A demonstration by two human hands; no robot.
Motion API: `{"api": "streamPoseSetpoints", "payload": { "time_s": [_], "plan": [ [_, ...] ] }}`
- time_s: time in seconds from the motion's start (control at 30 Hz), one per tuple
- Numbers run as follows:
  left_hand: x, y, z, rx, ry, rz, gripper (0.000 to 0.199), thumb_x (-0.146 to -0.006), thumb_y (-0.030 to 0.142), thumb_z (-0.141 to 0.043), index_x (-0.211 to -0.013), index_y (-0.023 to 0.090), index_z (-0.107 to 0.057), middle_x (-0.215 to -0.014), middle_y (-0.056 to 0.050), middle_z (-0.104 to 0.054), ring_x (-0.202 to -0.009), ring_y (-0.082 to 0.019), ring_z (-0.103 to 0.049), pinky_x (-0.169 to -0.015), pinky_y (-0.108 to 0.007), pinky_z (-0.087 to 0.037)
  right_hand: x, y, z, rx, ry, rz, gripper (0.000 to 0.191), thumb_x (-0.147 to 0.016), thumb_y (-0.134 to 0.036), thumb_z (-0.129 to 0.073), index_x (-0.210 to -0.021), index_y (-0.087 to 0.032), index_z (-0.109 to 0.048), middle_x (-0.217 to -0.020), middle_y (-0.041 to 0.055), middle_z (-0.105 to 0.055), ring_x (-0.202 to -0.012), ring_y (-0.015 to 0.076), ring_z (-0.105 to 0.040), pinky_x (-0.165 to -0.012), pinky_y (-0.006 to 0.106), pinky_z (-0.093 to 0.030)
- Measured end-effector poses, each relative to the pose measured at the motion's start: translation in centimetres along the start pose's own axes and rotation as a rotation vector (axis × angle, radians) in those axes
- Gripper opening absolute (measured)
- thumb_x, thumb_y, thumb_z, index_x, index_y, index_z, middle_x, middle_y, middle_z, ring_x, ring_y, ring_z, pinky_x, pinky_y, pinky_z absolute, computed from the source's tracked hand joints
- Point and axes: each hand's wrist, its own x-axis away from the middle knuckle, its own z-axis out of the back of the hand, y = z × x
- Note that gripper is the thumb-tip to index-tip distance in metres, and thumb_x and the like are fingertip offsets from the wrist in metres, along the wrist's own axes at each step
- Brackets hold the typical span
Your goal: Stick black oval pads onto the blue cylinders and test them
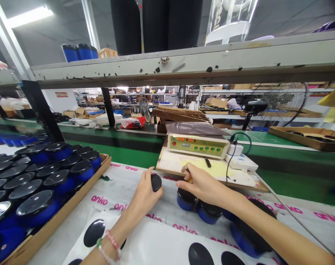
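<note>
- At the middle of the white plastic-covered desk (123, 186), the left hand (145, 195) holds a small round black disc (156, 182), its fingers closed around the disc's left edge.
- Just right of it, the right hand (202, 184) reaches forward, its fingers together on a small dark knob-like piece (187, 170) at the front edge of the tan wooden board (239, 178); what that piece is cannot be told.
- Under the right hand and forearm stands a row of blue round cylinder-shaped units with black tops (208, 213), touching one another on the desk.
- On the board sits a cream-coloured box-shaped tester with red and green lights (197, 145), a yellow sheet of paper (208, 167) lying in front of it.
- A white flat plastic box (241, 161) with a black cable (232, 154) lies just right of the tester.
- At the left, a shallow brown cardboard tray (59, 217) is packed with many more blue units with glossy black tops (37, 206).
- Near the bottom edge, a white sheet carrying black oval stickers (156, 246) lies under the left wrist, which wears a beaded bracelet (110, 246).
- Beyond the desk runs a green conveyor belt (128, 154), and a grey metal shelf (184, 62) crosses overhead.
</note>
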Motion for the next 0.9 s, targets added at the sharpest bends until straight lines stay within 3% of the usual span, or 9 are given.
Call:
{"api": "streamPoseSetpoints", "payload": {
  "time_s": [0.13,0.2,0.3,0.43,0.57,0.63,0.77,0.9],
  "plan": [
    [-0.2,-1.3,-0.1,-0.108,0.014,-0.014,0.057,-0.079,0.018,-0.052,-0.133,0.009,-0.036,-0.129,-0.020,-0.048,-0.119,-0.033,-0.049,-0.096,-0.048,-0.041,1.1,0.7,-1.6,0.119,-0.092,0.031,0.030,-0.079,-0.030,-0.064,-0.077,-0.022,-0.036,-0.082,0.0046,-0.053,-0.077,0.0237,-0.051,-0.066,0.034,-0.037],
    [0.2,-0.8,-0.1,-0.166,0.044,-0.069,0.055,-0.081,0.018,-0.050,-0.133,0.010,-0.037,-0.136,-0.021,-0.040,-0.128,-0.036,-0.037,-0.102,-0.053,-0.031,1.4,0.8,-2.5,0.148,-0.124,0.062,0.026,-0.079,-0.019,-0.059,-0.075,-0.022,-0.034,-0.085,0.0059,-0.052,-0.082,0.0254,-0.050,-0.069,0.036,-0.037],
    [0.9,0.6,0.0,-0.222,0.044,-0.198,0.053,-0.081,0.016,-0.048,-0.134,0.018,-0.040,-0.141,-0.013,-0.037,-0.135,-0.032,-0.023,-0.108,-0.052,-0.019,1.5,0.8,-2.8,0.127,-0.189,0.146,0.024,-0.075,-0.010,-0.054,-0.075,-0.022,-0.033,-0.084,0.0028,-0.050,-0.079,0.0206,-0.049,-0.067,0.031,-0.038],
    [1.3,1.5,-0.2,-0.238,-0.005,-0.257,0.055,-0.077,0.008,-0.045,-0.130,0.022,-0.045,-0.134,-0.008,-0.046,-0.132,-0.027,-0.029,-0.106,-0.046,-0.022,1.5,0.7,-2.8,0.077,-0.214,0.207,0.023,-0.074,-0.006,-0.048,-0.077,-0.023,-0.033,-0.084,0.0005,-0.047,-0.077,0.0163,-0.046,-0.066,0.027,-0.040],
    [0.9,0.4,-0.3,-0.256,0.015,-0.095,0.057,-0.074,0.009,-0.047,-0.130,0.018,-0.044,-0.139,-0.015,-0.038,-0.133,-0.036,-0.024,-0.103,-0.057,-0.021,1.3,0.7,-4.0,0.051,-0.178,0.193,0.022,-0.079,-0.008,-0.043,-0.076,-0.023,-0.028,-0.087,0.0025,-0.046,-0.085,0.0183,-0.045,-0.073,0.030,-0.042],
    [0.6,-0.4,-0.1,-0.246,-0.021,-0.018,0.064,-0.070,0.012,-0.052,-0.132,0.017,-0.041,-0.141,-0.018,-0.035,-0.130,-0.040,-0.030,-0.099,-0.059,-0.027,1.3,0.8,-4.7,0.041,-0.166,0.184,0.023,-0.078,-0.007,-0.043,-0.075,-0.023,-0.026,-0.087,0.0026,-0.046,-0.087,0.0189,-0.045,-0.074,0.031,-0.042],
    [-0.1,-1.7,0.4,-0.162,-0.138,0.001,0.072,-0.065,0.012,-0.056,-0.134,0.014,-0.037,-0.131,-0.017,-0.046,-0.118,-0.031,-0.049,-0.096,-0.043,-0.041,1.4,0.9,-5.6,0.031,-0.132,0.167,0.023,-0.078,-0.006,-0.043,-0.075,-0.023,-0.028,-0.085,0.0026,-0.046,-0.091,0.0205,-0.044,-0.077,0.033,-0.041],
    [-0.6,-2.0,0.8,-0.095,-0.137,-0.007,0.067,-0.066,0.010,-0.057,-0.130,0.013,-0.040,-0.124,-0.014,-0.052,-0.115,-0.026,-0.052,-0.097,-0.037,-0.041,0.6,1.0,-5.2,0.012,-0.097,0.141,0.022,-0.079,-0.008,-0.044,-0.075,-0.023,-0.029,-0.083,0.0021,-0.047,-0.087,0.0197,-0.045,-0.074,0.031,-0.040]
  ]
}}
